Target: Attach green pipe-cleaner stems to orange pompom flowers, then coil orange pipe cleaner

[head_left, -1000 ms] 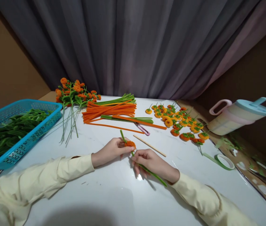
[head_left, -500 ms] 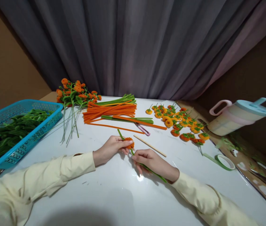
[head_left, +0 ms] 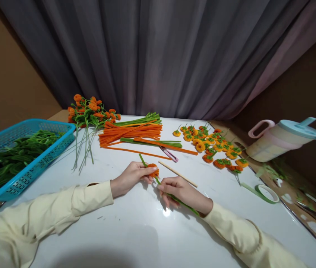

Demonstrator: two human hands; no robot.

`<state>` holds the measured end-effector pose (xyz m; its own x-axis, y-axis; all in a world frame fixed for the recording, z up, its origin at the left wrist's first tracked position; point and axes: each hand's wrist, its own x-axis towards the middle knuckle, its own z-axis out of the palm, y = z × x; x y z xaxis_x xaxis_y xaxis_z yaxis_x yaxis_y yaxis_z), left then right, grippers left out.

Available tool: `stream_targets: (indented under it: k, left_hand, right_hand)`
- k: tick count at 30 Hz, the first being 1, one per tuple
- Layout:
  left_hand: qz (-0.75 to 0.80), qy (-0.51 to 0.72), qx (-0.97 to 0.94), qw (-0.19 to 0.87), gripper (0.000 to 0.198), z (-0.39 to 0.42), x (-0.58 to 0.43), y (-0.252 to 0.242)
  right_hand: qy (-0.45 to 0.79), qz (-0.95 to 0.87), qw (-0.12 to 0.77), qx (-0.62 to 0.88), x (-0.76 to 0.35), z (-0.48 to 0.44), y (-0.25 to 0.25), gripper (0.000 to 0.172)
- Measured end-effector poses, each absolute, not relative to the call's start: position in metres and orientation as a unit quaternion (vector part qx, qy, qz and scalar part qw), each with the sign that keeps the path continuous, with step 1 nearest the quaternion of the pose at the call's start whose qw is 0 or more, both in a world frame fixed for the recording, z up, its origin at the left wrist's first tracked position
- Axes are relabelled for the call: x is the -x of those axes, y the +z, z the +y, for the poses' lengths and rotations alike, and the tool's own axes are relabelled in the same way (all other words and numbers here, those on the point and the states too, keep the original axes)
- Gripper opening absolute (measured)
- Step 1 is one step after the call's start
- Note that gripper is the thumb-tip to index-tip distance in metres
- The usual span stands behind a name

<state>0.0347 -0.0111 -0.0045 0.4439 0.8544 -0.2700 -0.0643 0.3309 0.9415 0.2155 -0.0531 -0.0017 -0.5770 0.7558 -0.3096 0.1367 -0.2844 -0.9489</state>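
Mid-worktop [head_left: 130, 223], well in from the left and right edges, your left hand [head_left: 131, 177] has its fingers pinched on the orange bloom [head_left: 154, 172]; your right hand [head_left: 180, 191] closes its fingers loosely around the green stem [head_left: 142, 159]. You appear to be fitting bloom to stem; the next move likely calls for a firm left pinch and gentle right guiding. The bloom looks fuzzy and ribbed, green showing either side.

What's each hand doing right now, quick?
Left hand: closed, holding the small orange fuzzy flower.
Right hand: closed, holding the green fuzzy stick.
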Motion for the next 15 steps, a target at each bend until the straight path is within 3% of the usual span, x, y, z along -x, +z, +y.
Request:
stream_targets:
  k: [4,7,10,15]
  left_hand:
    - [0.421,0.301,-0.567,0.641,0.033,-0.011,-0.032,-0.006]
    - [0.442,0.31,-0.662,0.52,0.03,-0.01,-0.028,-0.001]
    - [0.415,0.352,-0.784,0.298,0.023,-0.006,-0.02,0.013]
    - [0.272,0.361,-0.875,-0.172,0.026,-0.004,-0.005,0.044]
  right_hand:
    - [0.678,-0.591,0.177,0.398,-0.22,-0.049,0.001,0.04]
    - [0.508,-0.721,0.198,0.427,-0.227,-0.036,0.013,0.041]
    - [0.315,-0.797,0.265,0.442,-0.229,-0.02,0.037,0.044]
    - [0.491,-0.742,0.247,0.383,-0.211,-0.008,0.08,0.058]
